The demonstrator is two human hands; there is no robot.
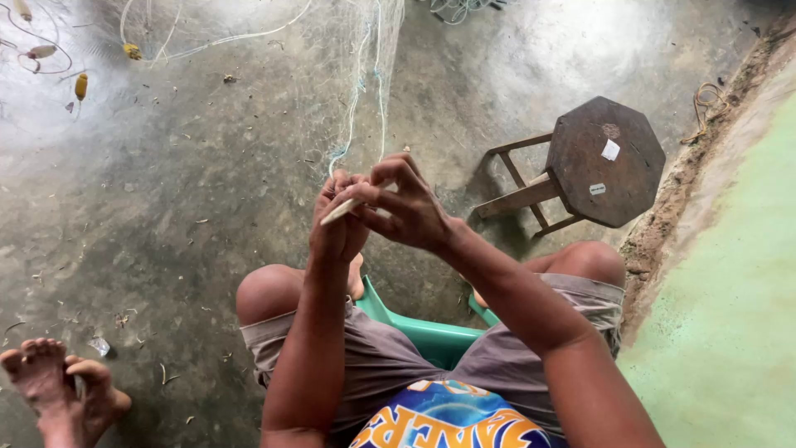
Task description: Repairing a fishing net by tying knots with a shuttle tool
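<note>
I sit on a green plastic chair [431, 332] with my knees apart, both hands raised in front of me over the concrete floor [207, 191]. My left hand [336, 224] is curled shut around the pale, flat netting needle [340, 211], whose tip pokes out to the left just below my knuckles; the same hand also touches the fishing net [361, 83] where its thin threads come down to my fingers. My right hand [406, 207] sits just beside the left, touching it, wrist bent, its thumb and forefinger pinched closed on the net threads at the top of the needle, the other fingers arched above. The net rises from my hands and spreads away across the floor, sheer and pale, with a white edge rope and small yellow floats [80, 85] far off to the left. A dark octagonal wooden stool [605, 162] lies tipped on its side to my right. Another person's bare feet [58, 386] rest on the floor at the lower left
</note>
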